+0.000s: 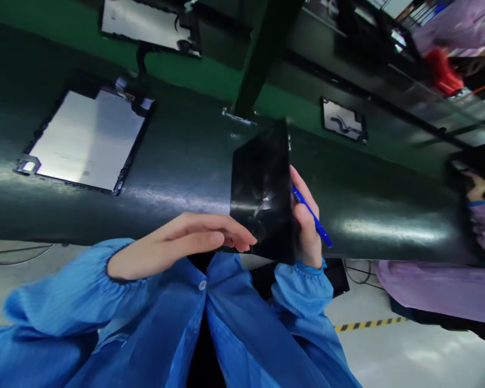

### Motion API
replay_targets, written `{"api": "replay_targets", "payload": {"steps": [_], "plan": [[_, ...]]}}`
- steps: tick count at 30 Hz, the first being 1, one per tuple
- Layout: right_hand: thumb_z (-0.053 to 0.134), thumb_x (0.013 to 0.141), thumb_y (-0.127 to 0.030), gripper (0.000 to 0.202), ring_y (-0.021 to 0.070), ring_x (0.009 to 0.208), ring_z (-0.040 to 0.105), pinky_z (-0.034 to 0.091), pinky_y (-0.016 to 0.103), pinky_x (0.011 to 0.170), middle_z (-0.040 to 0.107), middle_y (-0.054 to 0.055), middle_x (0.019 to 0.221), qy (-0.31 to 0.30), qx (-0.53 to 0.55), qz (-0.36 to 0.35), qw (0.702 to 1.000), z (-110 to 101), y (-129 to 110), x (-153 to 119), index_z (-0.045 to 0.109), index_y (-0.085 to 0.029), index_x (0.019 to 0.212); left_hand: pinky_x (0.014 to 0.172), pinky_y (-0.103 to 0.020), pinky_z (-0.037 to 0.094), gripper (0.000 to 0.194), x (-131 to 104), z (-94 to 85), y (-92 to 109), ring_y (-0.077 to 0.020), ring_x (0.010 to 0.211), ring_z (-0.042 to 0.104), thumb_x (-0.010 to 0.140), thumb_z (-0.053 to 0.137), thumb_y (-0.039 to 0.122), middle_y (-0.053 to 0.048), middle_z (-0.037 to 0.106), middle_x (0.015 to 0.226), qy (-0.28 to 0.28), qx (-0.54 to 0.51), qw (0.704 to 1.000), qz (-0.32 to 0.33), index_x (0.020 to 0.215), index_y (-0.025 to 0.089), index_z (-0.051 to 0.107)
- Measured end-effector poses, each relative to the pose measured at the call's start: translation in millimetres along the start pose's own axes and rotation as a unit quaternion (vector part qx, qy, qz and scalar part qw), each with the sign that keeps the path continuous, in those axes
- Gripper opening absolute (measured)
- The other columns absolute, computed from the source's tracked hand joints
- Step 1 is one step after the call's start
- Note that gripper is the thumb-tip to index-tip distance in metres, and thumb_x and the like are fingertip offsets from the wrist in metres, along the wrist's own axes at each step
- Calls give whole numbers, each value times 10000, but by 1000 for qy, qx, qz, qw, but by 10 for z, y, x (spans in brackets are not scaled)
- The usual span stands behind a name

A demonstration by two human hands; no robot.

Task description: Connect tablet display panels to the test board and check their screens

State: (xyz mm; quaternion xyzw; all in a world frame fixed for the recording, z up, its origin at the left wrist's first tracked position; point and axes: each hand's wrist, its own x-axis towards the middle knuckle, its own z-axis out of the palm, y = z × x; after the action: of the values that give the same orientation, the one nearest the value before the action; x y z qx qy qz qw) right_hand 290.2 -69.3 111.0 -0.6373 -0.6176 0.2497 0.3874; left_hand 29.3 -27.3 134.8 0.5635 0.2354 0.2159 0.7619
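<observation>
One dark glossy panel was at a steep tilt over the near side of the desk. The right hand had its grip closed on the panel's right edge, with a slim blue pen between thumb and fingers. The left hand had a loose grip with nothing in it, fingers stretched to the panel's lower left; whether they touched it could not be told. To the left, a silver-backed panel lay flat on the desk. At far right was a co-worker's hand.
</observation>
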Motion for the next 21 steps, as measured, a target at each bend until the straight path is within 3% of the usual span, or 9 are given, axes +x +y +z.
{"api": "replay_targets", "payload": {"steps": [1, 3, 6, 10, 12, 14, 17, 19, 21], "plan": [[500, 965, -522, 600, 284, 1309, 581, 505, 469, 1070, 587, 66, 1435, 24, 10, 25, 999, -44, -1, 2, 419, -271, 1505, 1008, -455, 541, 300, -10, -15, -78, -295, 1100, 685, 963, 542, 421, -77, 752, 1122, 19, 6, 1000, -1, 1069, 282, 786], [628, 894, -373, 554, 302, 1272, 598, 497, 515, 1074, 622, 42, 1391, 63, 59, 65, 994, -60, 40, 18, 527, -282, 1430, 1070, -437, 498, 293, -24, -86, -302, -284, 1186, 647, 965, 553, 381, -78, 725, 1218, 153, -11, 988, 16, 1131, 262, 762], [617, 851, -290, 536, 304, 1339, 544, 462, 543, 1117, 611, 12, 1410, 89, 112, 76, 987, 123, 71, 58, 573, -293, 1386, 1151, -395, 421, 321, 28, -187, -643, -248, 1298, 575, 960, 551, 390, -66, 687, 1308, 368, -104, 921, 69, 1166, 224, 733], [492, 935, -361, 550, 236, 1444, 444, 415, 454, 1189, 510, 13, 1522, 5, 163, 28, 986, 517, -90, 60, 455, -263, 1475, 1084, -421, 503, 498, 107, -184, -790, -292, 1288, 587, 957, 463, 583, -64, 753, 1169, 389, -251, 886, 14, 1118, 197, 735], [409, 987, -407, 551, 212, 1411, 488, 458, 433, 1152, 522, 31, 1511, -49, 157, 14, 986, 602, -131, 18, 373, -262, 1517, 1009, -439, 564, 523, 79, -173, -762, -323, 1244, 618, 931, 494, 617, -57, 782, 1064, 414, -284, 865, -29, 1135, 195, 726], [407, 1004, -416, 515, 207, 1276, 616, 546, 423, 1039, 619, 51, 1409, -57, 136, 6, 989, 558, -49, -41, 381, -277, 1500, 978, -433, 589, 511, 12, -191, -729, -327, 1211, 640, 903, 568, 598, -40, 793, 997, 470, -286, 833, -53, 1172, 188, 711], [588, 942, -326, 314, 189, 943, 732, 601, 372, 856, 757, 41, 1120, 83, 33, -36, 995, 349, 287, -115, 605, -267, 1249, 984, -418, 590, 518, -75, -243, -703, -310, 1216, 639, 894, 631, 513, -4, 797, 970, 548, -257, 793, -65, 1290, 181, 654], [637, 897, -244, 136, 175, 798, 704, 588, 351, 789, 770, 29, 960, 172, -84, -75, 979, 225, 542, -140, 680, -244, 1026, 1006, -421, 576, 536, -89, -253, -680, -296, 1244, 620, 925, 582, 485, 16, 796, 987, 556, -268, 785, -52, 1369, 185, 599], [619, 887, -196, 79, 173, 753, 669, 573, 340, 749, 761, 26, 886, 186, -169, -103, 962, 166, 731, -148, 685, -236, 907, 1038, -426, 552, 534, -72, -227, -641, -289, 1276, 594, 969, 487, 472, 20, 789, 1042, 537, -297, 789, -34, 1407, 177, 567]]}}
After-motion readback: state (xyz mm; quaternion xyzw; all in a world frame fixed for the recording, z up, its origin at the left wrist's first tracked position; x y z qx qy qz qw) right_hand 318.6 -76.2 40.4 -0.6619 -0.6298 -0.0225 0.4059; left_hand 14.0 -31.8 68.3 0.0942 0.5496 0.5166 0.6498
